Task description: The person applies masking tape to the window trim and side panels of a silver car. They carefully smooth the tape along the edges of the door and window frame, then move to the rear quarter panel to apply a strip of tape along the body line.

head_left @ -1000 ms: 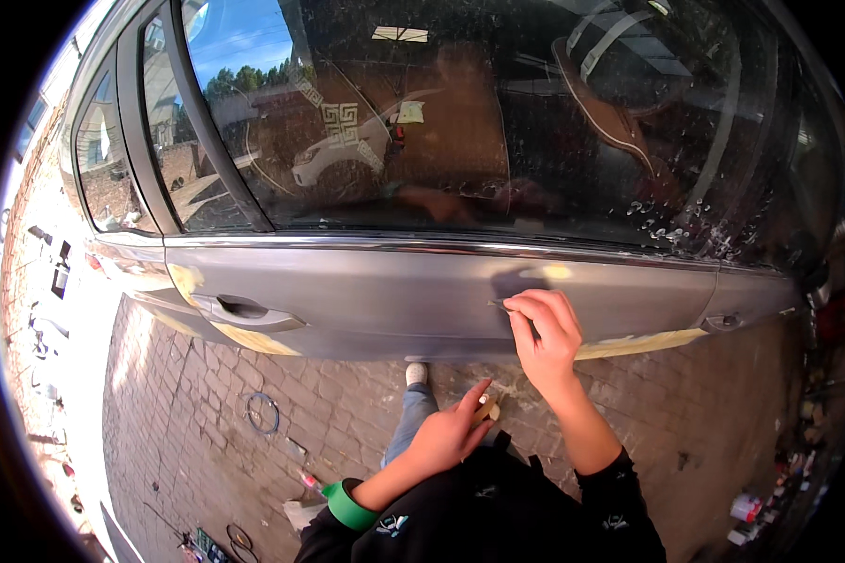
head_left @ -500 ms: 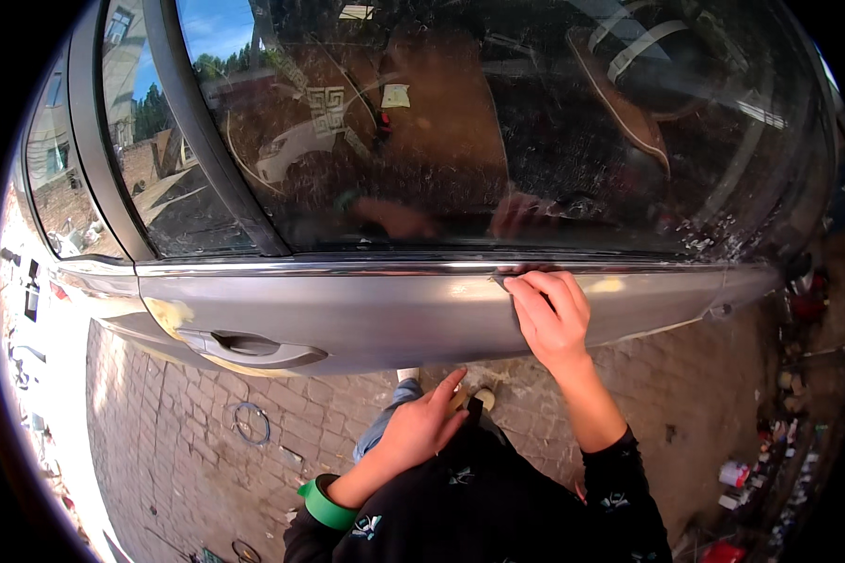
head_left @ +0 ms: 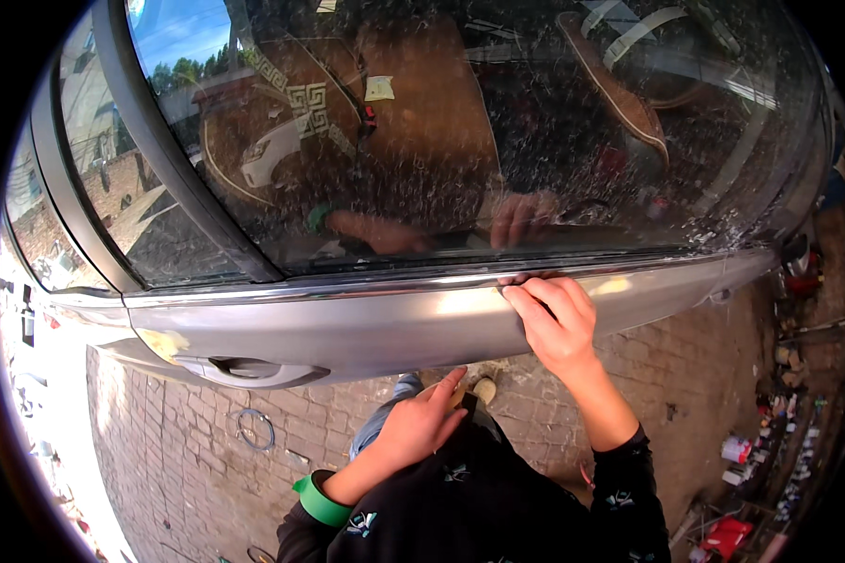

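My right hand [head_left: 560,324] is at the top edge of a grey car door [head_left: 394,333], its fingers bent together against the strip of chrome trim [head_left: 385,285] below the window. Something small and dark shows at its fingertips, too little to make out. Lower down, my left hand [head_left: 418,427] hovers in front of my body near the door's lower edge, index finger stretched out and nothing seen in it. A green ring like a tape roll [head_left: 321,500] sits around my left wrist. Dull yellowish patches mark the door's paint near the door handle [head_left: 263,372] and right of my right hand.
The dusty side window [head_left: 422,178] reflects my hands, and car seats show behind it. Below lies a brick-paved floor [head_left: 197,441] with a coiled cable [head_left: 253,429]. Along the right stand several cans and bottles, with a red object [head_left: 726,538] near the bottom.
The view has tilted, so the door and window sit at a different slant. My right hand stays at the trim, its fingertips slightly farther right along it. My left hand has barely moved.
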A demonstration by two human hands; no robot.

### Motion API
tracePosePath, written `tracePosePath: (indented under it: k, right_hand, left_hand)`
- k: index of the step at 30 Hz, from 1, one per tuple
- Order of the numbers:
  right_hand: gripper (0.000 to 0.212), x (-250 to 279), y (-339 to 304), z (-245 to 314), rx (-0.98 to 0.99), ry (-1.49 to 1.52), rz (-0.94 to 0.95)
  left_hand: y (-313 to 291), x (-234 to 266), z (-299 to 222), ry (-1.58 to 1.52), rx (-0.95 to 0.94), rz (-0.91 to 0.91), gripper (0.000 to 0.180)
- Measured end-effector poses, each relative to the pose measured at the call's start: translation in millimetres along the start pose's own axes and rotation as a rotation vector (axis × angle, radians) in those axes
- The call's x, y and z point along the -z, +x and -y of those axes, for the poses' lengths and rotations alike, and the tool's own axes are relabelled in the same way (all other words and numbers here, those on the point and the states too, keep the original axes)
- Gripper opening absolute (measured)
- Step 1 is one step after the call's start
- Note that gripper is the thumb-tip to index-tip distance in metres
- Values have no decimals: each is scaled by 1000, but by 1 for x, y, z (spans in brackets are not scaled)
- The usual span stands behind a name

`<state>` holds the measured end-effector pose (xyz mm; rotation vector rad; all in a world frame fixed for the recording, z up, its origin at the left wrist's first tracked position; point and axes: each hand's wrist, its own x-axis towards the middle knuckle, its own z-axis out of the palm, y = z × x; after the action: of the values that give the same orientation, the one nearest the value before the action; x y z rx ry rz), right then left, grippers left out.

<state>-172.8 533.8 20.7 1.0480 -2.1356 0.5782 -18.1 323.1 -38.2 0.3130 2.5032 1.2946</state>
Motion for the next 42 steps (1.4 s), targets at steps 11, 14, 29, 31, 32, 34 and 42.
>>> tracePosePath:
  k: [11, 14, 29, 31, 32, 34, 42]
  right_hand:
    - [41, -5, 9, 15, -28, 57, 21]
    - [41, -2, 10, 17, -31, 15, 38]
    - [39, -7, 4, 11, 13, -41, -23]
    - [40, -14, 4, 14, -19, -18, -59]
    - [39, -18, 4, 16, -17, -11, -62]
    - [38, -20, 2, 17, -11, -13, -44]
    - [36, 0, -3, 6, -44, -170, -81]
  left_hand:
    - [3, 0, -2, 41, -36, 18, 71]
    - [2, 1, -3, 53, -30, 21, 71]
    - [-5, 12, 7, 88, -51, 0, 69]
    - [-7, 15, 10, 107, -41, 16, 69]
    - [-8, 16, 11, 114, -37, 19, 69]
    - [-9, 14, 12, 111, -42, 21, 69]
    - [-12, 18, 17, 130, -58, -23, 68]
